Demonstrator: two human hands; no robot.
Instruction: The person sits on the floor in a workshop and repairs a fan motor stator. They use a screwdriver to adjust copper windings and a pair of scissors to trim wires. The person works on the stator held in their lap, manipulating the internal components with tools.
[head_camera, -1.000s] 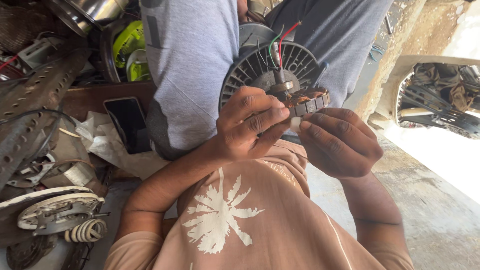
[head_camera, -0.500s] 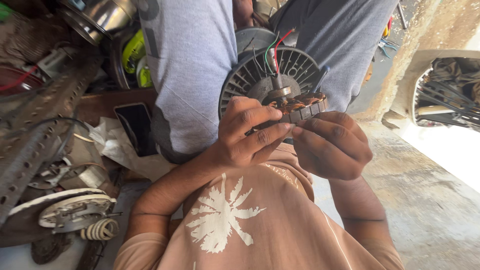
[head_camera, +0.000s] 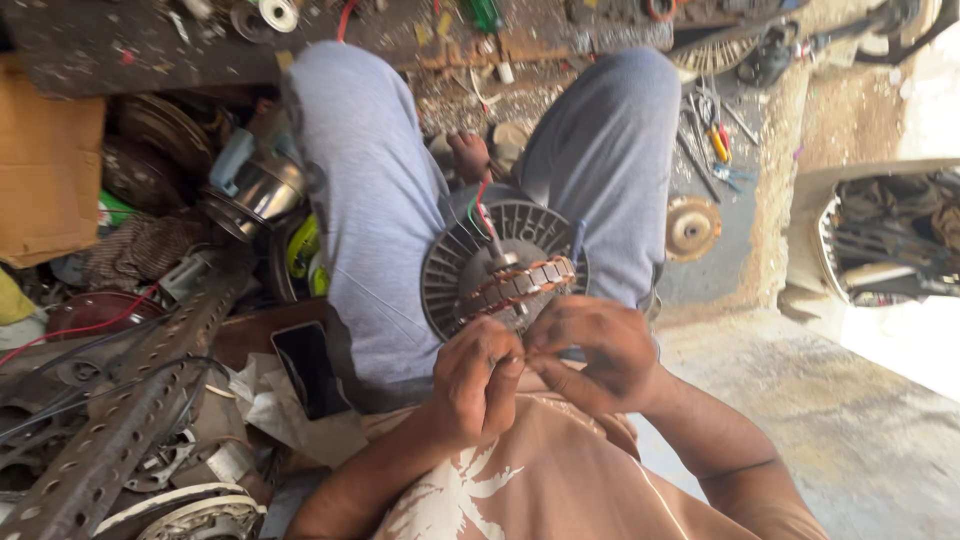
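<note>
A brown cardboard box (head_camera: 45, 165), plain and rectangular, stands at the far left edge, well apart from the left hand (head_camera: 478, 385) and farther from the person than it; a dark phone (head_camera: 308, 368), a slim black rectangle with its screen unlit, lies flat to the left of that hand, near it, beside the grey trouser leg; crumpled pale paper wrapping (head_camera: 285, 415) lies just under and around the phone's near end.

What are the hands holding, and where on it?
Both the left hand and right hand pinch at the near edge of the fan motor's stator winding; exact grip is hidden.
</note>
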